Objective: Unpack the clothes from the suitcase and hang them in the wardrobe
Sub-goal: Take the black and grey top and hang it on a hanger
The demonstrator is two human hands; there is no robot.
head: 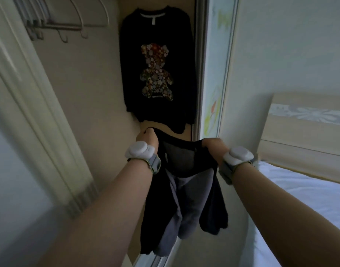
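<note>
one bear-print sweater [157, 74] hangs in the wardrobe [92, 83], above both grips. left grip [147, 138] and right grip [213, 146] each pinch the top edge of a dark garment [184, 189] stretched between them, apparently not yet hung; empty hangers [73, 22] sit up-left of the left grip. suitcase unseen.

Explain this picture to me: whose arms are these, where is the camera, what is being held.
No machine here. A person wears a camera on the head, so the one view looks forward and down along their own arms. Each wrist carries a white pod on a band; its purpose does not show. The left hand and the right hand each grip the top of a dark garment hanging between them. Ahead, in the wardrobe, hangs a black sweater with a flowered bear, with empty hangers to its left. A bed lies on the right.
</note>
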